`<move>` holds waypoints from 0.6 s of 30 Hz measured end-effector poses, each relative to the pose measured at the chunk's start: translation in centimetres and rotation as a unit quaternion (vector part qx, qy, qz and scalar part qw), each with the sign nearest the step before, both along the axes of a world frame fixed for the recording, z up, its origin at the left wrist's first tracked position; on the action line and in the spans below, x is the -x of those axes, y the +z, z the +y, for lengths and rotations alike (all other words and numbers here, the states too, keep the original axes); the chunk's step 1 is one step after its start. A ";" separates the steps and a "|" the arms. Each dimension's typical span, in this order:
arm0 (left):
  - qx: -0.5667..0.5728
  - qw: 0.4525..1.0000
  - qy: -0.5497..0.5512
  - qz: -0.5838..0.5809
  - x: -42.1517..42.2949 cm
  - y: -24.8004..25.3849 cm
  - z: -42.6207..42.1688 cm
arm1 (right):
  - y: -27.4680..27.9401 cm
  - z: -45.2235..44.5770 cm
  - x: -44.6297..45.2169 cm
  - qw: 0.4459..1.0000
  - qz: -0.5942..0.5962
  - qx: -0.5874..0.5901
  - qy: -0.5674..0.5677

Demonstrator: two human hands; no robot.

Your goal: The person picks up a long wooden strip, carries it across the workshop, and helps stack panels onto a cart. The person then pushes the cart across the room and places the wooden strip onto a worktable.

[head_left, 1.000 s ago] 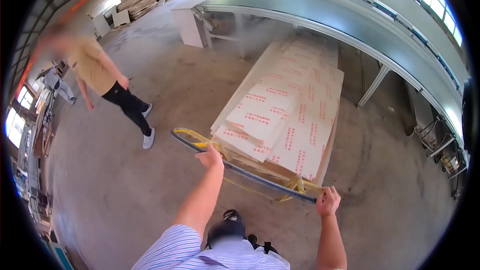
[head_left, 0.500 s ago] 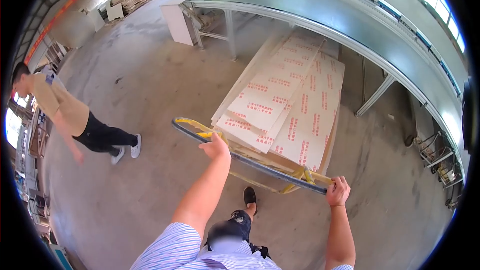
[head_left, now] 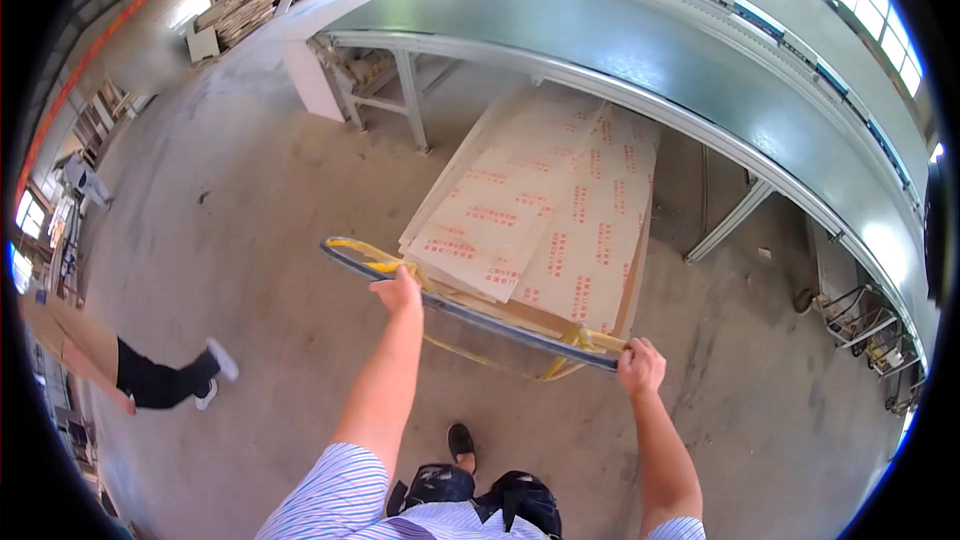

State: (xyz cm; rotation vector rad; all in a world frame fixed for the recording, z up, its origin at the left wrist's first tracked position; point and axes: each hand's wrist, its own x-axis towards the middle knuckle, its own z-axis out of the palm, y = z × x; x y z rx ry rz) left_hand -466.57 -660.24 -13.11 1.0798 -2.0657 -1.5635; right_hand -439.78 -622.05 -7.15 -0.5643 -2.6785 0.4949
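Note:
My left hand point(head_left: 400, 292) is closed around the dark padded bar of a cart handle point(head_left: 490, 321), near its left end. Its frame is yellow. At the other end of the bar, my right hand point(head_left: 642, 366) is wrapped around the handle's corner. Beyond the handle lies a stack of large pale boards point(head_left: 560, 215) printed with red characters. The top boards are fanned at slight angles, and their far ends pass under a long table with a shiny green-grey top point(head_left: 520, 25). The cart's deck and wheels are hidden beneath the boards.
A person in a tan shirt point(head_left: 75, 335) walks at the far left. Table legs point(head_left: 412, 100) and a slanted brace point(head_left: 728, 220) stand either side of the boards. A wheeled metal frame point(head_left: 865, 325) is at the right. Piled wood point(head_left: 238, 12) lies at the back left.
The boards have slid farther under the table as the cart moved forward, with both my hands still on the handle. The person in tan has moved toward the lower left edge of view.

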 end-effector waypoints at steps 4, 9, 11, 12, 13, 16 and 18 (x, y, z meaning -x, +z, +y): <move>-0.124 0.985 -0.113 -0.031 -3.6 2.8 0.9 | 0.5 0.1 -0.6 1.000 0.000 0.026 0.004; -0.248 0.945 -0.205 -0.061 -16.3 -0.6 1.8 | -1.1 -0.2 -1.9 0.999 0.001 0.025 0.023; -0.129 0.912 -0.362 -0.147 -24.5 -3.5 1.3 | -0.7 -0.5 -2.4 0.999 -0.018 0.036 0.016; 0.042 0.874 -0.465 -0.137 -28.0 -10.5 -1.3 | -0.4 -0.7 -2.6 0.999 -0.028 0.037 0.018; 0.097 0.851 -0.495 -0.145 -33.3 -11.5 -2.1 | -0.3 -0.8 -2.8 0.999 -0.013 0.032 0.018; -0.042 0.862 -0.392 -0.318 -46.6 -14.3 -6.3 | -0.5 -1.3 -3.2 0.999 -0.002 0.033 0.019; -0.100 0.828 -0.356 -0.422 -54.6 -18.8 -11.6 | -0.7 -1.7 -3.4 0.999 0.009 0.039 0.011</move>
